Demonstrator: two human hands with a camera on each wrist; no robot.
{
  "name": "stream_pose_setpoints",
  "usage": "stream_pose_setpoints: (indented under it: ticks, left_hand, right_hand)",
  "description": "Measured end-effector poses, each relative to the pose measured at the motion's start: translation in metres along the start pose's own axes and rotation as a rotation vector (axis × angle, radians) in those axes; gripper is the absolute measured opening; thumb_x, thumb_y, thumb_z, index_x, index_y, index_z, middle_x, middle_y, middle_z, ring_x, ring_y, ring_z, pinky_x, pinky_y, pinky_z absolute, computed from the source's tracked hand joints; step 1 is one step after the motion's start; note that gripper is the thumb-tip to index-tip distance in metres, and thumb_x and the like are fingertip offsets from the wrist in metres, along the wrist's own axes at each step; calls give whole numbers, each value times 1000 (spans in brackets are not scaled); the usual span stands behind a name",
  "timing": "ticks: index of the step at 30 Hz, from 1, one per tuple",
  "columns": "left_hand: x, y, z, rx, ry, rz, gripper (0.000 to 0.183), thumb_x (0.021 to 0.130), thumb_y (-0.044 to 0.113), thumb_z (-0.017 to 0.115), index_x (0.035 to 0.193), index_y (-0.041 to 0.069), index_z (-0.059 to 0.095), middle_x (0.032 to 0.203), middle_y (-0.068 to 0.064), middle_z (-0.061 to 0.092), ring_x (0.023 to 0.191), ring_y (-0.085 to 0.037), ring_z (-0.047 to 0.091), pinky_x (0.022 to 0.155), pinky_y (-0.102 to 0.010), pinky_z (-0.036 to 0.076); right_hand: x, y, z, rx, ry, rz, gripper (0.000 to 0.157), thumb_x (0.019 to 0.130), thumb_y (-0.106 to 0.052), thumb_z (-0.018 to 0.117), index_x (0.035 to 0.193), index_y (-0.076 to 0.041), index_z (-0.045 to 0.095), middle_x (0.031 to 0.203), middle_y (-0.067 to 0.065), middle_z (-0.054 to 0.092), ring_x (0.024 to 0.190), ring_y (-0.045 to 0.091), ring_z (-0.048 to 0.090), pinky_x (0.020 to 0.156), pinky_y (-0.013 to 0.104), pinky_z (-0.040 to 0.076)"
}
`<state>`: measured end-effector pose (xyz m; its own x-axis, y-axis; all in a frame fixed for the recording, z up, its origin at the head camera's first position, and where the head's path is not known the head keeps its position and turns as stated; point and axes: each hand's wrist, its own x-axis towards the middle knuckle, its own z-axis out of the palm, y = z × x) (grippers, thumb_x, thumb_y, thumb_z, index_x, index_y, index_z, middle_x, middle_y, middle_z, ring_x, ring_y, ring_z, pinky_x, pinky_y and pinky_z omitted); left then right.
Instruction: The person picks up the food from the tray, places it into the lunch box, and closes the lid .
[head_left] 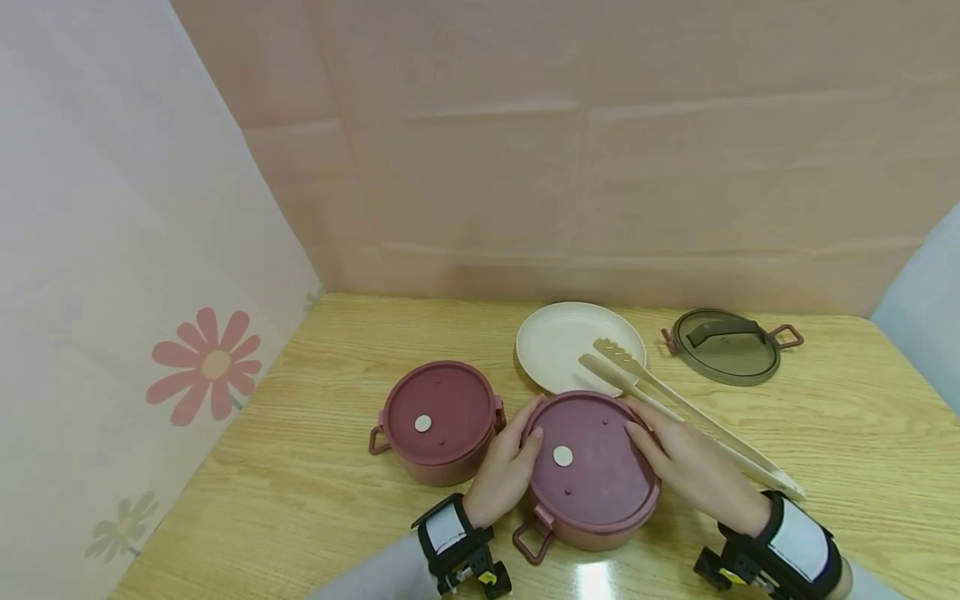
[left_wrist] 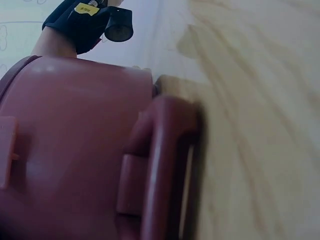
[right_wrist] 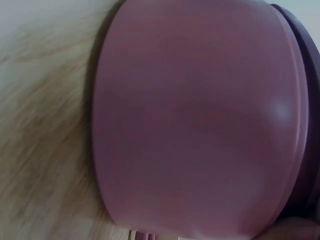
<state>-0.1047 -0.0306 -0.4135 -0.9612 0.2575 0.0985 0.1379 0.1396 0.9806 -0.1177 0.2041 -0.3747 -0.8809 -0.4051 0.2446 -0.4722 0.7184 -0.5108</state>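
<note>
A mauve lidded pot (head_left: 592,492) stands on the table in front of me in the head view. My left hand (head_left: 501,475) grips its left side, thumb on the lid's edge. On the far right side my right hand (head_left: 690,458) holds it too, thumb over the rim and the other fingers mostly hidden behind. The lid (head_left: 600,450) sits on the pot and carries a white dot. In the left wrist view a loop handle (left_wrist: 165,165) juts from the pot's wall; the right wrist view is filled by the pot's smooth side (right_wrist: 195,120).
A second, darker red lidded pot (head_left: 442,417) stands close by my left hand. Behind are a white plate (head_left: 555,342) and beige tongs (head_left: 675,408), their tips over the plate. A dark round lid (head_left: 727,358) with a bar handle lies at the back right.
</note>
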Motion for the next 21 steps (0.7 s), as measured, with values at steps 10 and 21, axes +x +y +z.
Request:
stream_pose_setpoints:
  ticks: [10,21]
  left_hand:
    - [-1,0,1,17,9,13,47,105,13,40,150,3,32,152,-14,38,139,-26,38,110,-40,37]
    - [-1,-1,3,64,49,22,45,102,11,47,146,2,39,148,-13,44,137,-24,42,110,-37,37]
  right_hand:
    - [-2,-1,2,-159,20,-10,30,96,-14,59,122,0,61,108,13,69,90,21,67,67,41,56]
    - [-5,3,8,-201,85,-43,29,93,-11,62,120,1,63,102,13,71,74,9,61,56,31,50]
